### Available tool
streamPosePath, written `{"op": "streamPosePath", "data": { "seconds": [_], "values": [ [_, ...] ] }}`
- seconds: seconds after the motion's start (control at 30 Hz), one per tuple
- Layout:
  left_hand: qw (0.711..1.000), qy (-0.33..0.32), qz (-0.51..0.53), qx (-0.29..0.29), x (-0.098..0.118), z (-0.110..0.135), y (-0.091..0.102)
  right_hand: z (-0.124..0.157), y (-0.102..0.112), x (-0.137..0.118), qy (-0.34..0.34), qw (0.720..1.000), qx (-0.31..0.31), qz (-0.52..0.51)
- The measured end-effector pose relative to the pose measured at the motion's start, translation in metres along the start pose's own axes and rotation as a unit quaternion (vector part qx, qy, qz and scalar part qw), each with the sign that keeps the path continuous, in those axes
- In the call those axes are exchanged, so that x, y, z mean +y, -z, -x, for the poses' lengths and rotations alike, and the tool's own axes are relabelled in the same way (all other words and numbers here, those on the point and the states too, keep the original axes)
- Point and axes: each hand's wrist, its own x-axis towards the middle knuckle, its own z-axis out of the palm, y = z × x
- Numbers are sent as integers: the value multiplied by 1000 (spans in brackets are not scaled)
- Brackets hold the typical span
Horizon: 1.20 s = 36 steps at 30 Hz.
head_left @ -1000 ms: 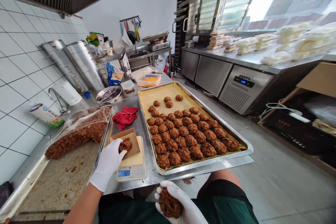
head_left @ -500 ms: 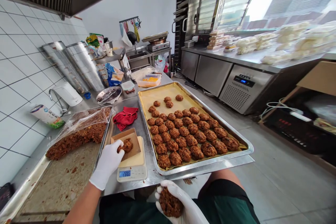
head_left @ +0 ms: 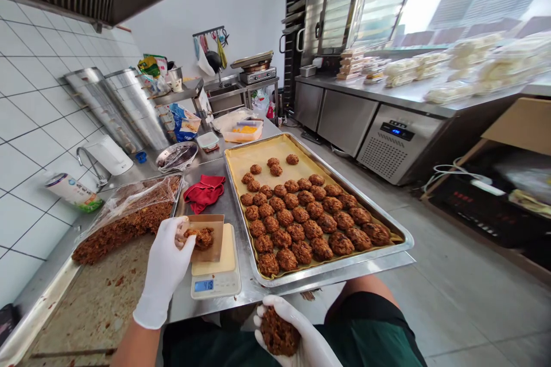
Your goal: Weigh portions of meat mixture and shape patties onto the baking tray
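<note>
My left hand, in a white glove, is closed on the left side of a small brown paper box that holds a clump of dark minced mixture. Its thumb is inside the box near the clump. Under the box is a kitchen scale; its display seems to read 41.8. Low in front of my lap, my right hand, also gloved, cups a larger lump of the mixture. Beside the scale, a metal baking tray carries rows of round balls of this mixture on yellowish lining.
At left, a big heap of mixture, partly under plastic film, lies on a metal tray. A red cloth lies behind the scale. Farther back are a film-covered bowl and a plastic container. A steel counter stands at right.
My left hand has shifted from the clump to the box's left side, and the box has moved slightly left. The scale's number has dropped. My right hand still cups its lump.
</note>
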Motion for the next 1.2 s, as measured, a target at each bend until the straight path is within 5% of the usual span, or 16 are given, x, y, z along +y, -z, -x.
{"op": "streamPosePath", "data": {
  "seconds": [0.1, 0.23, 0.3, 0.5, 0.73, 0.8, 0.87, 0.93, 1.07, 1.2],
  "values": [
    [999, -20, 21, -25, 38, 26, -2, -4, 0, 3, -3, 1000, 1, -5],
    [969, -99, 58, -219, 86, 84, -30, -8, 0, 7, 18, 999, -39, -28],
    [953, -154, 53, -257, 98, 106, -45, -8, 3, 7, 31, 996, -79, -25],
    [924, -212, 84, -307, 104, 115, -40, -6, 18, 3, 43, 995, -87, 29],
    [961, -147, 88, -216, 107, 129, -45, 0, 12, 6, 42, 993, -105, 31],
    [956, -138, 108, -235, 108, 130, -46, -1, 13, 6, 49, 993, -101, 26],
    [944, -114, 146, -272, 103, 121, -38, -3, 16, 6, 59, 994, -89, 29],
    [955, -71, 144, -250, 85, 101, -25, -4, 19, 5, 71, 994, -75, 37],
    [998, -23, -7, -54, 26, 44, -7, -2, 21, 5, 69, 994, -62, 58],
    [982, -75, -94, -145, -9, 4, -11, 0, 21, 9, 52, 996, -56, 55]
  ]
}}
